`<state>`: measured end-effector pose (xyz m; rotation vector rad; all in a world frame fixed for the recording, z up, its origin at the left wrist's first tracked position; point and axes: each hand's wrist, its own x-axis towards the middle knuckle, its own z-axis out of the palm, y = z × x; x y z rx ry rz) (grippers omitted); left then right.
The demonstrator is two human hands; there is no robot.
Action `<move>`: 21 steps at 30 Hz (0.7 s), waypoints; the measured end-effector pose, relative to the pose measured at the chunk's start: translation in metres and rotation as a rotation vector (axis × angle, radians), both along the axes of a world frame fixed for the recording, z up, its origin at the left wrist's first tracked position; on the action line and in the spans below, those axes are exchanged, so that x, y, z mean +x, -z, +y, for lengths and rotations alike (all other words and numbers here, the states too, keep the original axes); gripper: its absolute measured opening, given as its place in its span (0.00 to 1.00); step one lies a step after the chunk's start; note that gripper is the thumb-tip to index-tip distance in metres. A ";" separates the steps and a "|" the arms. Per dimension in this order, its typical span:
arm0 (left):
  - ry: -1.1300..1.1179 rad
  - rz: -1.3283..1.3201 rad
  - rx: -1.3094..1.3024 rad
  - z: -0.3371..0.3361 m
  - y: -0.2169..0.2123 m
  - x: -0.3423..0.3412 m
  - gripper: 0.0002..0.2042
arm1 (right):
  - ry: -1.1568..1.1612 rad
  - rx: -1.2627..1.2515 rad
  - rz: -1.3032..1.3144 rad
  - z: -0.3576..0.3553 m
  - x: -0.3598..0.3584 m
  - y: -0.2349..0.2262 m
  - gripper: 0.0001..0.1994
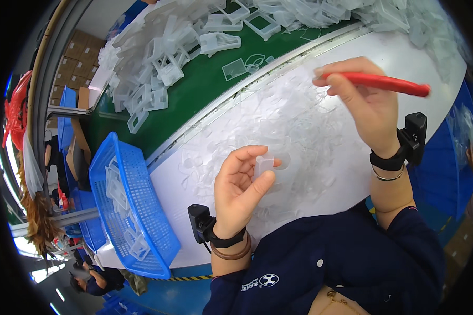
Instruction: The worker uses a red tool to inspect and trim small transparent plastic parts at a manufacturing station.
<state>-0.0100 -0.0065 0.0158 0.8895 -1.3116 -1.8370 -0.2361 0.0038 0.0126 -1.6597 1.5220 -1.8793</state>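
Observation:
My left hand (242, 184) is closed round a small translucent plastic part (264, 164), gripped between thumb and fingers above the white table (178, 236). Up and to the right, my right hand (365, 100) holds a tool with a red handle (386, 83). Its working end is hidden at my fingertips, so I cannot tell its exact kind. The two hands are apart. Beneath and between them lies a spread of clear plastic scraps (299, 142).
A blue perforated basket (157, 215) with several translucent frames stands at the left. Across a metal rail, a green surface (205, 71) bears a heap of translucent plastic frames (168, 68). A blue bin (441, 157) is at the right. Another person (97, 281) is at lower left.

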 end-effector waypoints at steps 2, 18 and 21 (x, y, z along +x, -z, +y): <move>-0.040 -0.046 -0.056 0.002 0.004 0.000 0.15 | -0.150 0.164 0.183 0.001 0.004 0.002 0.05; -0.203 -0.285 -0.382 0.009 0.012 -0.004 0.08 | -0.475 0.102 -0.025 0.009 0.044 0.010 0.04; -0.203 -0.297 -0.409 0.009 0.012 -0.005 0.08 | -0.461 0.107 -0.027 0.010 0.046 0.009 0.04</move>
